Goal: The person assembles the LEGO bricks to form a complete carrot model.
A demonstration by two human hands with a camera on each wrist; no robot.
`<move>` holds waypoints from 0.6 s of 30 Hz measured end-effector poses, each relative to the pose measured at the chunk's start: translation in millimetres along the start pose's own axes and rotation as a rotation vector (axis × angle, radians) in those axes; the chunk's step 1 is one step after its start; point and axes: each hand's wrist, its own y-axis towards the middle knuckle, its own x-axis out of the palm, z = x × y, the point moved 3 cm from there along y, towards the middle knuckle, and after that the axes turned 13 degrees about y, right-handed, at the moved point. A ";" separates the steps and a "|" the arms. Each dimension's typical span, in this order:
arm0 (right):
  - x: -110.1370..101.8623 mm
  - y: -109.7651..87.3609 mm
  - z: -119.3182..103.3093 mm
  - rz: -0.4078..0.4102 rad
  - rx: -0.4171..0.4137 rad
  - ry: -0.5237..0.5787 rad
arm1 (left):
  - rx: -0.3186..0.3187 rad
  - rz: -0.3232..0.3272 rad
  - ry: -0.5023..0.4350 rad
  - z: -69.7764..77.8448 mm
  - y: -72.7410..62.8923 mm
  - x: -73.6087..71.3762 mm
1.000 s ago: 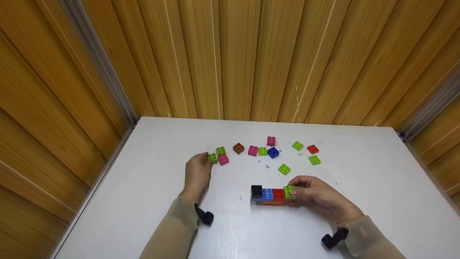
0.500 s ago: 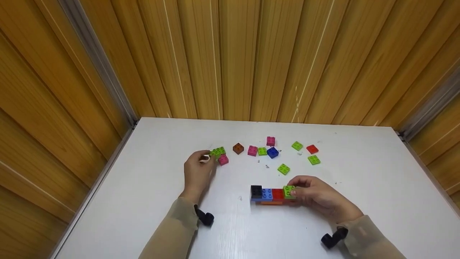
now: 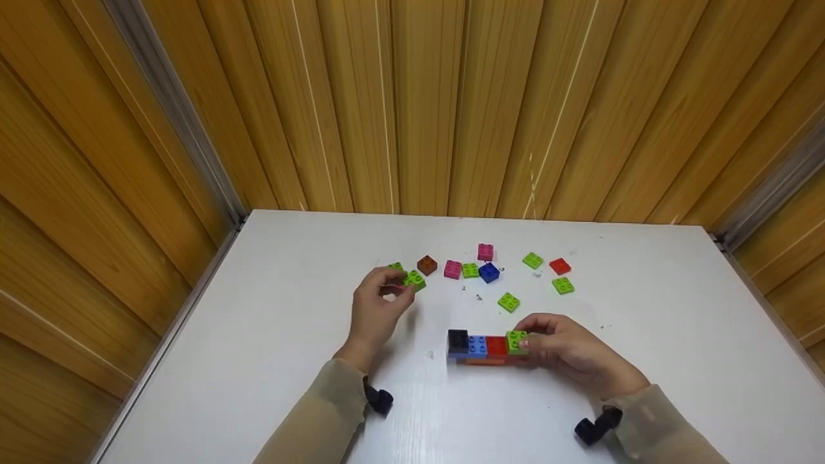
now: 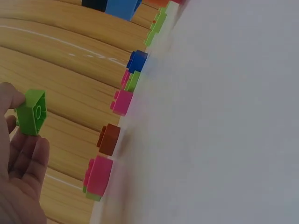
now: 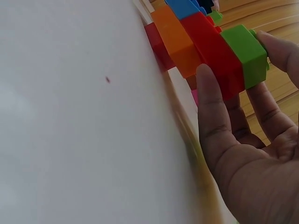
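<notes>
Pinching a lime-green brick (image 3: 416, 280) between thumb and fingers, the left hand (image 3: 376, 312) holds it in the air, where we see its hollow underside from the left wrist. The right hand (image 3: 570, 351) grips the right end of a built block (image 3: 496, 347), near the middle of the white table (image 3: 225, 361). Along that block's top we count, from left to right, a black piece (image 3: 457, 340), a light blue piece (image 3: 477, 346), a red part and a green piece (image 3: 517, 342) under the right thumb; an orange piece (image 5: 175, 39) sits beneath. We cannot tell whether the block touches the table.

Just beyond the left hand we find a pink brick (image 4: 99, 176), mostly hidden from the head view, and a second green brick (image 3: 396, 265). Farther right lies a brown brick (image 3: 427, 265), then a pink, a green and a dark blue brick (image 3: 489, 272) close together, with another pink one behind. Past these we see three flat green bricks and a red brick (image 3: 559, 265), set apart.

Beige sleeves (image 3: 316, 412) cover both forearms, and wood-patterned panels (image 3: 425, 109) stand behind the table.
</notes>
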 end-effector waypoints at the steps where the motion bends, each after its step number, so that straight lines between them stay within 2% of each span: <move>1: 0.2 0.0 0.2 0.002 -0.001 0.004 | 0.005 -0.020 -0.005 2.6 -1.2 2.3; 10: 1.3 0.0 0.2 0.007 -0.007 -0.013 | 0.002 -0.183 -0.018 22.2 -13.3 16.5; 18: 1.1 0.3 0.3 0.006 -0.010 -0.016 | 0.035 -0.233 -0.024 27.7 -17.7 23.4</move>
